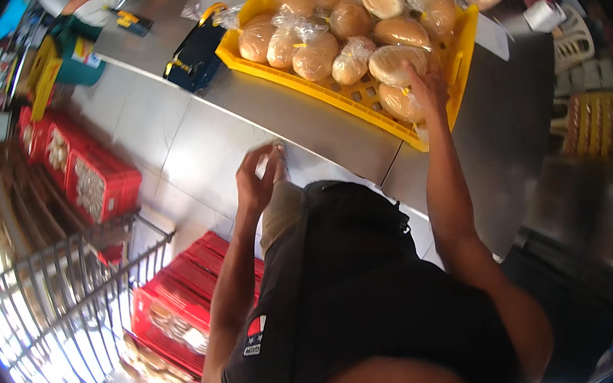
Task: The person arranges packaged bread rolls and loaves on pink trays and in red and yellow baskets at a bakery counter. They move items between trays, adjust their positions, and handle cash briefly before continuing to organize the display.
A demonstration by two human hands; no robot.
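A yellow plastic crate (318,91) full of bagged bread rolls sits on the steel table (291,108). Inside its near right corner, my right hand (430,84) has its fingers at the right end of a bagged roll (394,65) whose pale side faces up. Just below that, another bagged roll (398,102) lies partly hidden by the hand. The bags are clear plastic, several tied with yellow closures. My left hand (259,174) hangs off the table's front edge with its fingers loosely curled and apart, holding nothing.
A dark blue box (194,54) is at the table's edge, left of the yellow crate. Red crates (107,183) stand on the floor at left, with more red crates (182,296) beside me. A metal railing (68,287) runs at lower left. A person's arm (80,0) shows at top left.
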